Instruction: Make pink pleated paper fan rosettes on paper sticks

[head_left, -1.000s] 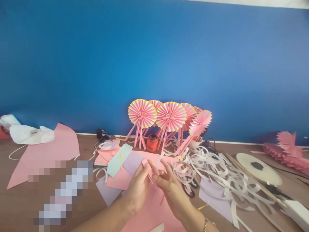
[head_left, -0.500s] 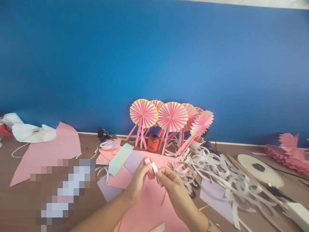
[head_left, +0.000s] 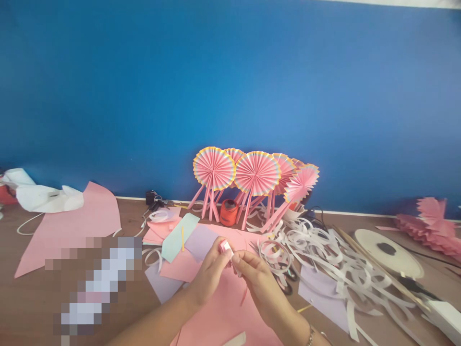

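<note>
My left hand (head_left: 211,274) is closed on a small folded piece of pink paper (head_left: 224,244), held upright above the pink sheet (head_left: 223,307). A short white strip (head_left: 226,249) lies against its top end, under my left thumb. The fingertips of my right hand (head_left: 255,271) pinch the near end of that strip, close to the left thumb. Fingers hide most of the pink piece. Whether the strip is paper or tape, I cannot tell. Behind my hands stand several pleated pink paper fans (head_left: 214,169) with yellow-tipped edges and pink stick-like legs.
An orange tape roll (head_left: 228,213) stands by the fans. Curled white strips (head_left: 324,250) heap on the right, with scissors (head_left: 287,287) half buried beside them. A cream round lid-like object (head_left: 387,250) lies farther right. Pink paper (head_left: 82,218) and a white mask (head_left: 54,198) lie left.
The white strip has moved left onto the end of the pink piece, and my left thumb now presses on it. My right hand has barely moved.
</note>
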### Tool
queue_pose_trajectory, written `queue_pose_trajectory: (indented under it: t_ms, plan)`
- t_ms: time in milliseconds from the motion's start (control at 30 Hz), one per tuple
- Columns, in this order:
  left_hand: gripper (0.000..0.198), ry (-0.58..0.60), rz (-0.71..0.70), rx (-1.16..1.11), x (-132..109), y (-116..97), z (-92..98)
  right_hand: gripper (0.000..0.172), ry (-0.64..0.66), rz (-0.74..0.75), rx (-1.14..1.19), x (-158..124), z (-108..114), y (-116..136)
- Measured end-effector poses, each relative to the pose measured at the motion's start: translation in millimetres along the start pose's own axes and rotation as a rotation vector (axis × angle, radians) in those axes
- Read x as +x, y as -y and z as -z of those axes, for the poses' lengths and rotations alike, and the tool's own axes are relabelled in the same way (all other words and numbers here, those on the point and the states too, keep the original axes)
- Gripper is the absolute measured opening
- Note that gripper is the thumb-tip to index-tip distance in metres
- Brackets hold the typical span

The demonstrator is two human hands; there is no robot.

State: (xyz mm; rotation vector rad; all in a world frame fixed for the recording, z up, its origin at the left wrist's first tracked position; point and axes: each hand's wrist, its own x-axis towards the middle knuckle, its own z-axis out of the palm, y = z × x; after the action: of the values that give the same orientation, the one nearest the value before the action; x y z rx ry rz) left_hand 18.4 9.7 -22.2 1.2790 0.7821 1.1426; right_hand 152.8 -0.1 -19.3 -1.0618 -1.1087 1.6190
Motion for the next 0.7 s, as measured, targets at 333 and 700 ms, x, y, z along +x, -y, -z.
queue_pose_trajectory:
  t_ms: [333,700]
  plan:
    - [0.024,0.003,-0.005,0.013,-1.2,-0.3,-1.5,0.03,-0.017,-0.013,-0.008,-1.7,-1.7,1.9]
    - [0.025,-0.022,0.001,0.049,-2.2,-0.7,-1.9,0.029,-0.039,-0.004,-0.019,-0.5,-1.2,-0.5]
